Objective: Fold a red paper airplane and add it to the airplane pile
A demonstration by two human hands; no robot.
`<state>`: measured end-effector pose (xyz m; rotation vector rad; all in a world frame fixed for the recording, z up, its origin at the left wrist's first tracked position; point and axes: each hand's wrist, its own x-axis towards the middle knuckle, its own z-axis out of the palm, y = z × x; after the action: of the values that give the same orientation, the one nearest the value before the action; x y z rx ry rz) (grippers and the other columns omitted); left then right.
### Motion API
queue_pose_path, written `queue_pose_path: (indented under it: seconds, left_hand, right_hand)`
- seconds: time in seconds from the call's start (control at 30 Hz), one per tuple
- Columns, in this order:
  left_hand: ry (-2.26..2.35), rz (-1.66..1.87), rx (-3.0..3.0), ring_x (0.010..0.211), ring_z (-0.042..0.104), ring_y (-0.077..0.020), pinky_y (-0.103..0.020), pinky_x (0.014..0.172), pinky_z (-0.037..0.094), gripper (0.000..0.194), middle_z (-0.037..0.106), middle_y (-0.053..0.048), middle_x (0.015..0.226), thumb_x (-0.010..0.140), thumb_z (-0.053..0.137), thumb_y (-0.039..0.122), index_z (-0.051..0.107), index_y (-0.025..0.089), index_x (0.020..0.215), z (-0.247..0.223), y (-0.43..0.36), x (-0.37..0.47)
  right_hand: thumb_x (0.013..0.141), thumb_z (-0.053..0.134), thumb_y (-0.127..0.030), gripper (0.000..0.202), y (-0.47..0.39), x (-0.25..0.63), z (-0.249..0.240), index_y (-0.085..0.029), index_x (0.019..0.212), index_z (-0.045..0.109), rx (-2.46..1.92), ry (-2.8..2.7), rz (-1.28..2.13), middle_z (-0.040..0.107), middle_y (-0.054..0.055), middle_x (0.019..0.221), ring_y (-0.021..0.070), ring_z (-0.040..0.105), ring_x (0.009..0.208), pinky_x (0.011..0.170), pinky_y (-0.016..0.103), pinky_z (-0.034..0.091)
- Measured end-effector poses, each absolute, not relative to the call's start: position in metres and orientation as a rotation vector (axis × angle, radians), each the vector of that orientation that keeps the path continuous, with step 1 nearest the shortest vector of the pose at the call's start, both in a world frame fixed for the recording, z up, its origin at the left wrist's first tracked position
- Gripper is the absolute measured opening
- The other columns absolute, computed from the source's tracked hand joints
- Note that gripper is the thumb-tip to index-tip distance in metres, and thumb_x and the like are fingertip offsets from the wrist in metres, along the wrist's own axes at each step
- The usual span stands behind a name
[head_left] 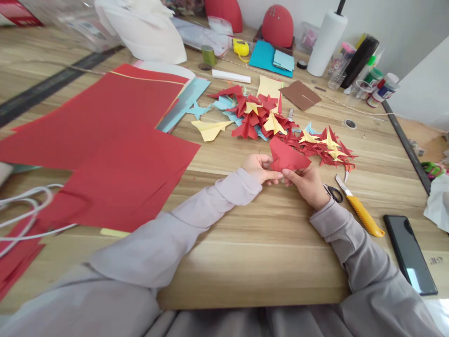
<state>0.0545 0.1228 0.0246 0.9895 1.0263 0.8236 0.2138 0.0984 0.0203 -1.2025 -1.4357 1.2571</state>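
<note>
Between my two hands is a piece of folded red paper [288,156], raised in front of a pile of small folded paper shapes [247,126]. My left hand [260,168] pinches its lower left side. On the lower right edge, my right hand [307,183] grips it with the thumb on top, and the two thumbs nearly meet. The pile mixes red, yellow and light blue pieces, some like stars and some like planes. A yellow paper plane [210,128] lies left of it. Black-handled scissors [335,193] sit partly hidden behind my right wrist.
Large red paper sheets [136,178] spread across the left. A yellow utility knife [363,213] and a phone [410,252] lie at the right. Along the back stand a yellow tape measure [241,47], a white bottle [327,44] and several paint jars [382,89]. White cable [35,210] loops at far left.
</note>
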Motion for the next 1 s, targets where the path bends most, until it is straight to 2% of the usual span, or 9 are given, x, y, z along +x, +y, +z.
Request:
queue_pose_path:
  seconds: [0.13, 0.3, 0.5, 1.0]
  left_hand:
    - [0.996, 0.814, 0.982, 0.041, 0.058, -0.0098, -0.018, 0.036, 0.041, 0.029, 0.065, 0.000, 0.052, 0.052, 0.081, 0.003, 0.065, 0.008, 0.076, 0.0274, 0.1215, 0.0546]
    - [1.013, 0.819, 0.975, 0.040, 0.058, -0.0106, -0.019, 0.036, 0.043, 0.029, 0.064, 0.000, 0.048, 0.052, 0.082, 0.004, 0.065, 0.007, 0.076, 0.0285, 0.1220, 0.0547]
    - [1.003, 0.819, 0.982, 0.037, 0.056, -0.0098, -0.018, 0.035, 0.043, 0.027, 0.064, -0.001, 0.048, 0.052, 0.082, 0.004, 0.066, 0.007, 0.074, 0.0261, 0.1216, 0.0550]
    - [0.901, 0.727, 1.028, 0.041, 0.059, -0.0120, -0.019, 0.038, 0.045, 0.031, 0.064, -0.001, 0.048, 0.053, 0.084, 0.012, 0.067, 0.007, 0.079, 0.0222, 0.1280, 0.0479]
  right_hand:
    - [0.068, 0.070, -0.059, 0.045, 0.0980, 0.2167, 0.0193, -0.017, 0.054, 0.062, -1.259, -1.489, 1.246, 0.062, 0.002, 0.050, 0.0117, 0.055, 0.046, 0.049, 0.025, 0.047]
    - [0.079, 0.057, -0.062, 0.053, 0.0986, 0.2192, 0.0204, -0.016, 0.055, 0.065, -1.251, -1.483, 1.285, 0.063, 0.004, 0.051, 0.0111, 0.056, 0.049, 0.054, 0.024, 0.046]
    - [0.065, 0.072, -0.058, 0.043, 0.0984, 0.2178, 0.0193, -0.015, 0.061, 0.065, -1.249, -1.503, 1.285, 0.065, 0.003, 0.056, 0.0118, 0.057, 0.053, 0.054, 0.024, 0.046]
    - [0.071, 0.068, -0.058, 0.044, 0.0986, 0.2208, 0.0213, -0.016, 0.059, 0.068, -1.222, -1.520, 1.327, 0.065, 0.003, 0.053, 0.0104, 0.055, 0.049, 0.052, 0.023, 0.043]
